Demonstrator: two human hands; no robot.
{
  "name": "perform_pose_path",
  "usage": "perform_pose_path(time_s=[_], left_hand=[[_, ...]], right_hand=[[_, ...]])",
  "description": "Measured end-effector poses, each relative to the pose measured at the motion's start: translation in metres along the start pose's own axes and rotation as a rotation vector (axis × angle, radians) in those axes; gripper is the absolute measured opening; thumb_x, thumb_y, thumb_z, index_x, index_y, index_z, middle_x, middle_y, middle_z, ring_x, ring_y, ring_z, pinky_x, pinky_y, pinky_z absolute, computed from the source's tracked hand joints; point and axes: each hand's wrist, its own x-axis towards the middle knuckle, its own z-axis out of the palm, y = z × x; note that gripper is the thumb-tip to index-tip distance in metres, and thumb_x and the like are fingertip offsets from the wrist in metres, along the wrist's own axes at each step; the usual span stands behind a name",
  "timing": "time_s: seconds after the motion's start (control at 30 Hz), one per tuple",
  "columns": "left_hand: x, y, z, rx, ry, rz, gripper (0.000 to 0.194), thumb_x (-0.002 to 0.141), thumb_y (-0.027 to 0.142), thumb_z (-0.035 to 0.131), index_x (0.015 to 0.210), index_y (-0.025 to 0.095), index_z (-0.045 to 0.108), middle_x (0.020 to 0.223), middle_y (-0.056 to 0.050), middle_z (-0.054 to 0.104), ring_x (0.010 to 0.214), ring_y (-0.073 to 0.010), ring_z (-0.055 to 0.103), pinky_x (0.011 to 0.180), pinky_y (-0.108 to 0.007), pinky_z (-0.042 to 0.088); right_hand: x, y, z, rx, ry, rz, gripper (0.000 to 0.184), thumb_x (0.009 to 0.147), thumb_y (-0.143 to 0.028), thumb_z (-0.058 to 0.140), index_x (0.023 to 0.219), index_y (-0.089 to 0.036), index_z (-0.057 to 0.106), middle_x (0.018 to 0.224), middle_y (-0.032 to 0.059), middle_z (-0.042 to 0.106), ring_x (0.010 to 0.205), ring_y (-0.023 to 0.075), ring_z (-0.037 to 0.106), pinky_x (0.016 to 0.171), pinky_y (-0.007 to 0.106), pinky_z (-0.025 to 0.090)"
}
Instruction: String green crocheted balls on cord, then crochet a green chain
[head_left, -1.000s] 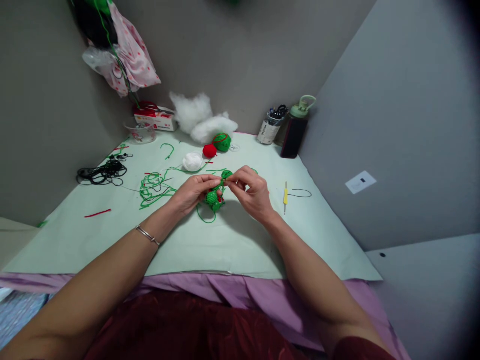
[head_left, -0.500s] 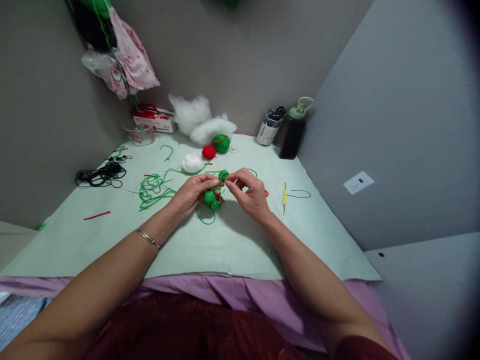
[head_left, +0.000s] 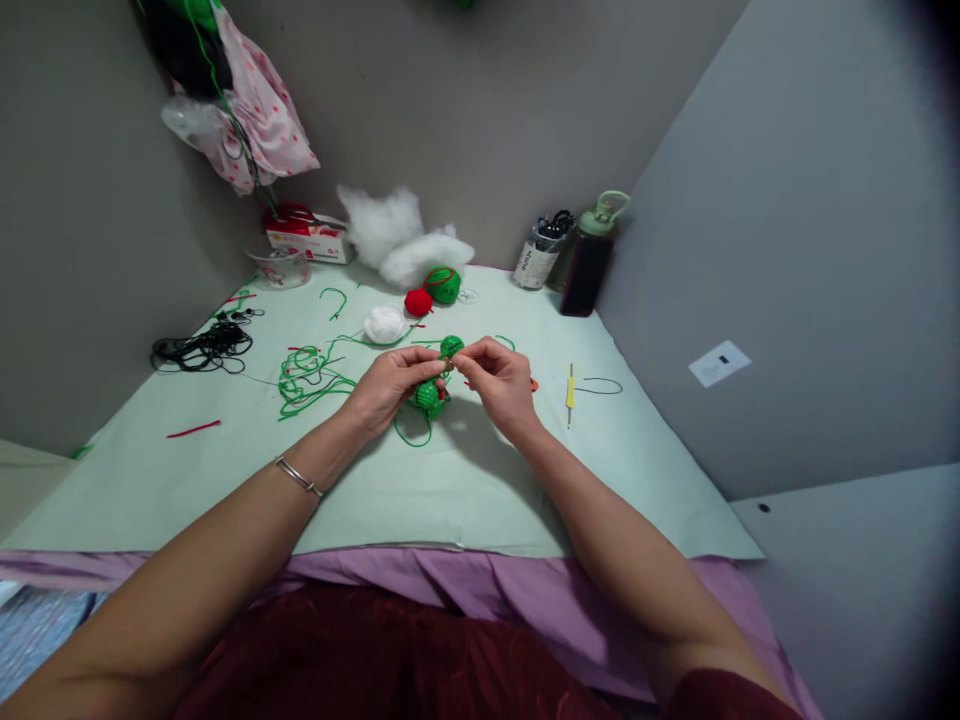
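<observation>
A small green crocheted piece [head_left: 429,397] with a bit of red on it hangs between my hands, just above the table. My left hand [head_left: 394,386] is closed on it, thumb and fingers pinching its upper part. A rounded green end sticks up beyond the fingertips. My right hand [head_left: 499,383] is closed in a pinch against the same piece, its fingertips meeting the left thumb; whatever lies between them is too small to make out. A loop of green yarn [head_left: 412,443] hangs below the piece.
Tangled green yarn [head_left: 300,385] and a black cord bundle [head_left: 202,350] lie left. White [head_left: 384,325], red [head_left: 418,302] and green yarn balls [head_left: 444,285] sit behind, before white stuffing [head_left: 382,225]. A yellow-handled crochet hook [head_left: 570,394] lies right; a bottle [head_left: 592,260] stands at the back right.
My fingertips have shifted slightly on the green piece, and its rounded top end shows a little more. Both hands stay in nearly the same place.
</observation>
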Motion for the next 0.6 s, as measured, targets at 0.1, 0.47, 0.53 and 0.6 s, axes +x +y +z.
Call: perform_pose_path(time_s=[0.1, 0.47, 0.53, 0.6], left_hand=[[-0.0023, 0.0026, 0.0011, -0.028, -0.051, -0.008, 0.040, 0.069, 0.035, 0.092, 0.097, 0.012, 0.075, 0.074, -0.005, 0.075, 0.064, -0.0155, 0.069, 0.061, -0.024, 0.054], [-0.0007, 0.0005, 0.0010, -0.051, -0.010, 0.013, 0.039, 0.065, 0.034, 0.094, 0.091, 0.013, 0.074, 0.076, -0.004, 0.074, 0.065, -0.0130, 0.069, 0.060, -0.021, 0.052], [-0.0006, -0.0006, 0.0010, -0.038, -0.002, 0.025, 0.039, 0.064, 0.035, 0.094, 0.089, 0.013, 0.073, 0.076, -0.003, 0.074, 0.064, -0.0122, 0.068, 0.060, -0.021, 0.051], [-0.0006, -0.0013, 0.0009, -0.027, 0.008, 0.045, 0.038, 0.064, 0.034, 0.095, 0.086, 0.014, 0.071, 0.075, -0.002, 0.074, 0.063, -0.0118, 0.068, 0.060, -0.021, 0.050]], right_hand=[[0.0016, -0.0026, -0.0004, 0.062, 0.018, 0.057, 0.024, 0.081, -0.041, 0.076, 0.074, -0.019, 0.068, 0.065, -0.0014, 0.063, 0.055, 0.0103, 0.046, 0.052, 0.026, 0.038], [0.0010, -0.0035, 0.0026, 0.102, 0.042, 0.081, 0.025, 0.077, -0.042, 0.078, 0.072, -0.019, 0.068, 0.062, -0.0024, 0.061, 0.054, 0.0099, 0.047, 0.051, 0.026, 0.038], [0.0008, -0.0033, 0.0039, 0.098, 0.045, 0.087, 0.025, 0.077, -0.043, 0.078, 0.072, -0.020, 0.069, 0.062, -0.0023, 0.061, 0.054, 0.0100, 0.046, 0.051, 0.026, 0.038], [0.0010, -0.0030, 0.0043, 0.105, 0.051, 0.086, 0.024, 0.077, -0.042, 0.077, 0.072, -0.020, 0.069, 0.061, -0.0024, 0.061, 0.053, 0.0099, 0.046, 0.051, 0.026, 0.037]])
